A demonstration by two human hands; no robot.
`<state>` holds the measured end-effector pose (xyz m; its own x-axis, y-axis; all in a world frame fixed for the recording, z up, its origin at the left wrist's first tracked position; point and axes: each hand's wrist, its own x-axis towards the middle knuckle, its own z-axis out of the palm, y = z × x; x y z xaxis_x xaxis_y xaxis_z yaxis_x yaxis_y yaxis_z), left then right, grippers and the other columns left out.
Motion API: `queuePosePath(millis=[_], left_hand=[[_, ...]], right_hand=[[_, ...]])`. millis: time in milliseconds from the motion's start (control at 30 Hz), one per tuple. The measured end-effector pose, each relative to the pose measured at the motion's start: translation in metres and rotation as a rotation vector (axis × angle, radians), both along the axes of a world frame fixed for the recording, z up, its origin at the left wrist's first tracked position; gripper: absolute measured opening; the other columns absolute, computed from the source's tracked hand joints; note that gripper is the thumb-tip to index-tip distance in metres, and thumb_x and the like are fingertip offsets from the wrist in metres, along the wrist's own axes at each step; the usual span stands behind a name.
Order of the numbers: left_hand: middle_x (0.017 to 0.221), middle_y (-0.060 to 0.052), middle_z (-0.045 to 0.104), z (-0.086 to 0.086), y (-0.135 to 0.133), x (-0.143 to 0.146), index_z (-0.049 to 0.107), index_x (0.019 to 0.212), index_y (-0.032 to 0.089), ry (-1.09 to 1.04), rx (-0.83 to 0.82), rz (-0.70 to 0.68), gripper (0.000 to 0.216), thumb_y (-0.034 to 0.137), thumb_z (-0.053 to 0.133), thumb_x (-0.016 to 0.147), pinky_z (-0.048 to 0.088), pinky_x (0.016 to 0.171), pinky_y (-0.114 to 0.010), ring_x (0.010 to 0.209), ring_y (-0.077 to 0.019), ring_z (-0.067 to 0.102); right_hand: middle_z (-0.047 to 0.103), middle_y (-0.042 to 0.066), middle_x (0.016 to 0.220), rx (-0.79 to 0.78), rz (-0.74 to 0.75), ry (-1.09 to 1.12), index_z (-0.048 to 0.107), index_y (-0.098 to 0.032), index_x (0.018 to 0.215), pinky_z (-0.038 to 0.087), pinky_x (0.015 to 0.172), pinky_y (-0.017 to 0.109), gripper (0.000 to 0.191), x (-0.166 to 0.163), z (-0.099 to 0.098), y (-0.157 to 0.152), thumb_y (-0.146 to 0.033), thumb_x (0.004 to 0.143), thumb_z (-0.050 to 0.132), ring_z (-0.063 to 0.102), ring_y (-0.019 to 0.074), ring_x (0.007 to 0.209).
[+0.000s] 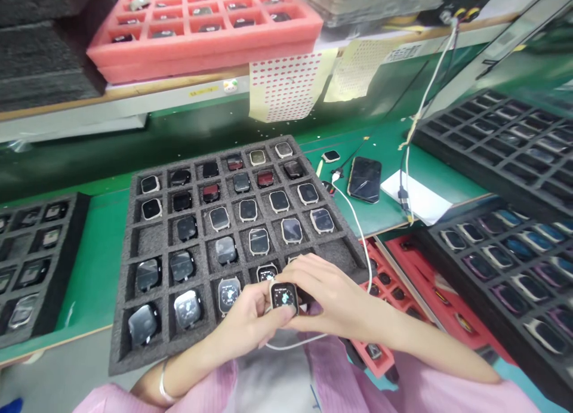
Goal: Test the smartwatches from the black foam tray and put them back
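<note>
1. Head view, the thing: a small watch body [284, 296] without a strap is in the lower middle of the frame. It is held just above the near rows of the dark foam tray [120, 317]. Its screen is lit and faces up to the camera.
2. Head view, the hands: the left hand [248, 317] comes from the lower left, and its fingers [270, 315] are closed on the left and lower edge of the watch body. The right hand [333, 296] comes from the right, and its fingers are curled closed around the right side.
3. Head view, handling: I judge the watch body as light and stiff. Its glass face looks smooth, so it is probably slippery and easy to mark or scratch. The safest hold seems to be on the two side edges of the case, with the glass left free.
4. Head view, hidden parts:
   - The right hand covers the back and right side of the watch body.
   - A white cable [358, 234] runs down the green desk [102, 264] and goes under the hands. I cannot tell if it is joined to the watch body.
   - The signs on the screen are too small to read.
   - The trays at the left and right of the frame are cut off by its edges.
</note>
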<state>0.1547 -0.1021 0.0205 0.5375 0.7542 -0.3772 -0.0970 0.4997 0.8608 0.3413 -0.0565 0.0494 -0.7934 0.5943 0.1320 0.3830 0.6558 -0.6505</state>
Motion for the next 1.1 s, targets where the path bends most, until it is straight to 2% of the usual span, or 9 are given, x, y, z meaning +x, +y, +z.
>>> queuePosePath(millis=[367,500,633,733,833,900,967,1033,1100], left_hand=[[0.044,0.01,0.037,0.0,-0.001,0.001,0.054,0.085,0.014,0.001,-0.01,0.002,0.033,0.046,0.062,0.083,0.019,0.033,-0.017,0.032,-0.0021,0.026],[0.048,0.01,0.039,-0.003,-0.003,0.003,0.052,0.093,0.014,-0.008,-0.003,0.004,0.035,0.047,0.059,0.085,0.017,0.032,-0.015,0.031,-0.0015,0.028],[0.066,0.004,0.052,-0.002,-0.005,0.003,0.049,0.104,0.016,-0.043,-0.001,0.034,0.045,0.051,0.064,0.08,0.018,0.032,-0.014,0.034,0.0007,0.03],[0.082,-0.002,0.06,-0.002,-0.009,0.002,0.05,0.108,0.018,-0.099,0.03,0.128,0.043,0.051,0.06,0.083,0.024,0.035,-0.015,0.037,0.0011,0.03],[0.098,-0.006,0.061,-0.003,-0.016,0.005,0.047,0.121,0.023,-0.195,0.198,0.282,0.043,0.046,0.059,0.086,0.047,0.059,-0.02,0.061,-0.008,0.053],[0.115,-0.009,0.058,0.0,-0.019,0.01,0.039,0.132,0.027,-0.21,0.379,0.334,0.055,0.044,0.06,0.085,0.047,0.088,-0.032,0.097,-0.0197,0.058],[0.137,-0.011,0.045,0.008,-0.02,0.015,0.024,0.143,0.03,-0.122,0.601,0.283,0.073,0.044,0.063,0.083,0.032,0.108,-0.045,0.126,-0.029,0.043],[0.152,-0.013,0.028,0.018,-0.017,0.02,0.01,0.149,0.03,0.017,0.809,0.139,0.086,0.046,0.062,0.082,0.012,0.115,-0.054,0.14,-0.0338,0.023],[0.157,-0.014,0.014,0.028,-0.012,0.021,0.003,0.15,0.026,0.115,0.919,-0.034,0.085,0.051,0.052,0.086,-0.001,0.114,-0.057,0.144,-0.0348,0.01]], right_hand=[[0.064,0.008,0.091,0.046,-0.029,0.001,0.06,-0.014,0.105,0.047,0.078,0.038,0.033,-0.001,-0.006,-0.003,-0.038,0.083,0.066,0.057,0.0211,0.084],[0.064,0.009,0.098,0.008,-0.027,0.032,0.059,-0.015,0.109,0.049,0.081,0.037,0.037,0.002,0.002,-0.001,-0.039,0.082,0.067,0.058,0.0213,0.09],[0.06,0.011,0.111,0.01,-0.121,0.071,0.056,-0.017,0.115,0.049,0.088,0.036,0.041,0.036,0.016,0.011,-0.038,0.082,0.068,0.057,0.0221,0.103],[0.06,0.012,0.111,0.109,-0.263,-0.106,0.056,-0.019,0.118,0.049,0.089,0.044,0.038,0.069,0.018,0.016,-0.036,0.085,0.064,0.056,0.0261,0.104],[0.058,0.015,0.118,0.202,-0.335,-0.287,0.056,-0.018,0.122,0.047,0.092,0.052,0.033,0.079,0.016,0.003,-0.023,0.089,0.055,0.053,0.0302,0.111],[0.049,0.018,0.133,0.229,-0.386,-0.257,0.05,-0.017,0.13,0.041,0.099,0.057,0.04,0.067,0.016,-0.016,-0.018,0.09,0.05,0.044,0.0331,0.124],[0.04,0.019,0.142,0.109,-0.351,-0.112,0.035,-0.018,0.141,0.037,0.105,0.055,0.053,0.046,0.016,-0.036,-0.023,0.091,0.052,0.036,0.0324,0.132],[0.042,0.018,0.14,-0.206,-0.184,0.067,0.025,-0.018,0.146,0.042,0.104,0.046,0.066,0.024,0.014,-0.051,-0.033,0.09,0.056,0.042,0.0282,0.129],[0.054,0.015,0.126,-0.539,-0.089,0.245,0.028,-0.018,0.145,0.048,0.096,0.04,0.065,0.01,0.009,-0.056,-0.04,0.09,0.055,0.056,0.0239,0.115]])
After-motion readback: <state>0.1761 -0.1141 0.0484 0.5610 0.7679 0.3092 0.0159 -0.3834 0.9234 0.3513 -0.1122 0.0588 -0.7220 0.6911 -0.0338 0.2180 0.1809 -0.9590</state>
